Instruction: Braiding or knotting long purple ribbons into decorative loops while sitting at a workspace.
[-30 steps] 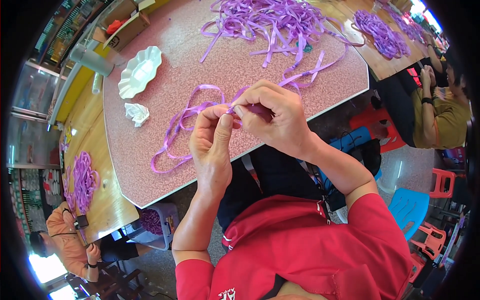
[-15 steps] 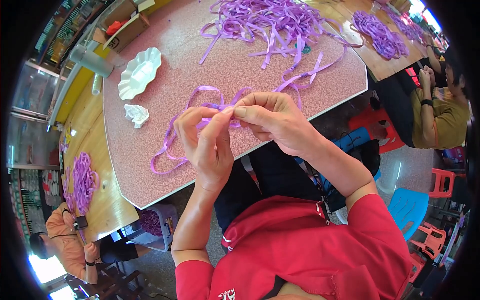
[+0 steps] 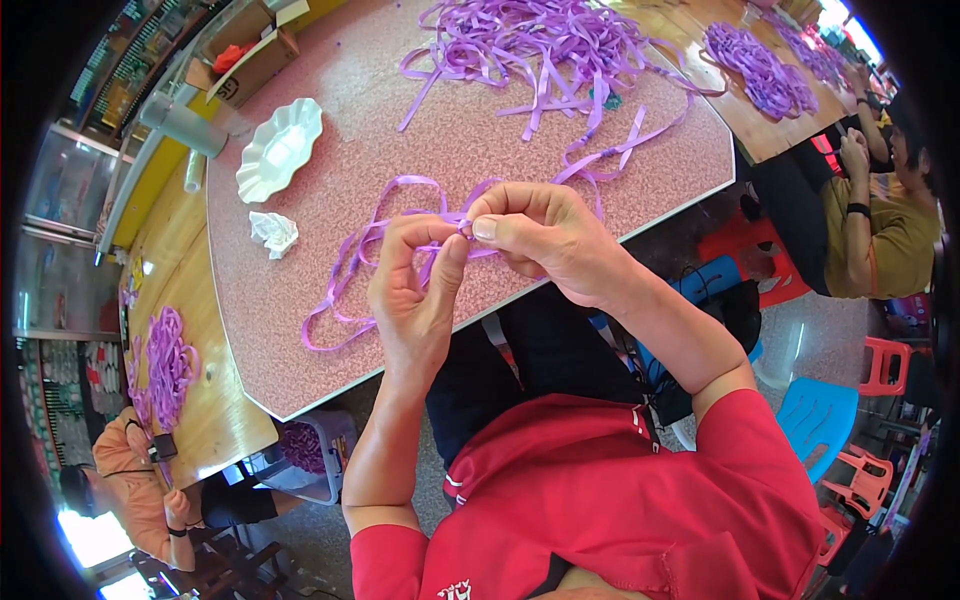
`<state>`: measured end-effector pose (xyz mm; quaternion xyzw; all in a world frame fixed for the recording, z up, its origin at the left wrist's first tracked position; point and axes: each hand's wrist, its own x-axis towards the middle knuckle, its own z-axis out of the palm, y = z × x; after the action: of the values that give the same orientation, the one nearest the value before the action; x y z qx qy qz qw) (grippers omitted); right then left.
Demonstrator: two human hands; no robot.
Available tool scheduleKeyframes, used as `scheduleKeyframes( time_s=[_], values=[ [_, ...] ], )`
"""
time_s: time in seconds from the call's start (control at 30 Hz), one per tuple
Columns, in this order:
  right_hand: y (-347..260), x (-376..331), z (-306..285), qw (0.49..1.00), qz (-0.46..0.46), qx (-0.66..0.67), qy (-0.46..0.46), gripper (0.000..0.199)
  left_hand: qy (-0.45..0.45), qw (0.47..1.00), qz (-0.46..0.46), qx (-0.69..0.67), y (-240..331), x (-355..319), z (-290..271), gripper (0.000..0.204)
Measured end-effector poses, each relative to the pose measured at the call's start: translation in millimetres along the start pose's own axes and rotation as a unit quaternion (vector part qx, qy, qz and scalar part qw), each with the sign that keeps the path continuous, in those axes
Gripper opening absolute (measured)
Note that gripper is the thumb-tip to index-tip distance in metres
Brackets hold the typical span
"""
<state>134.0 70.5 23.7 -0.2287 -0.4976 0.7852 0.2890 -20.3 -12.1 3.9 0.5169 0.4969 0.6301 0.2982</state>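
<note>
Purple ribbon (image 3: 400,215) pinched between both hands above table edge (image 3: 420,340).

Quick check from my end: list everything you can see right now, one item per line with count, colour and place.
Ribbon strip: one, purple, looped on the near part of the table, pinched by both hands.
Ribbon pile: one heap, purple, far side of the table.
Table: one, speckled pink, in front of the person.
Dish: one, white, scalloped, far left of the table.
Crumpled paper: one, white, near the dish.
Cardboard box: one, brown, beyond the dish.
Wooden tables: two, brown, left and far right, with purple ribbon heaps.
Other people: two, one right, one lower left.
Plastic stools: several, red and blue, right.
Left hand: fingers pinching the ribbon.
Right hand: fingers pinching the ribbon.
</note>
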Motion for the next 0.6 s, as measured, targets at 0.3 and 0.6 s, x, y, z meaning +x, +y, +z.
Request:
scheduleKeyframes(
  time_s=[0.3, 0.6],
  values=[
    [0.6, -1.3, 3.8, 1.0, -0.001, 0.001, 0.002, 0.013, -0.01, 0.961, -0.09, -0.261, 0.9, -2.8, 4.8, 0.007],
    [-0.8, -3.8, 3.7, 0.999, -0.038, -0.019, 0.026, 0.013, 0.054, 0.986, -0.025, -0.153, -1.1, -2.3, 15.5, 0.014]
  ],
)
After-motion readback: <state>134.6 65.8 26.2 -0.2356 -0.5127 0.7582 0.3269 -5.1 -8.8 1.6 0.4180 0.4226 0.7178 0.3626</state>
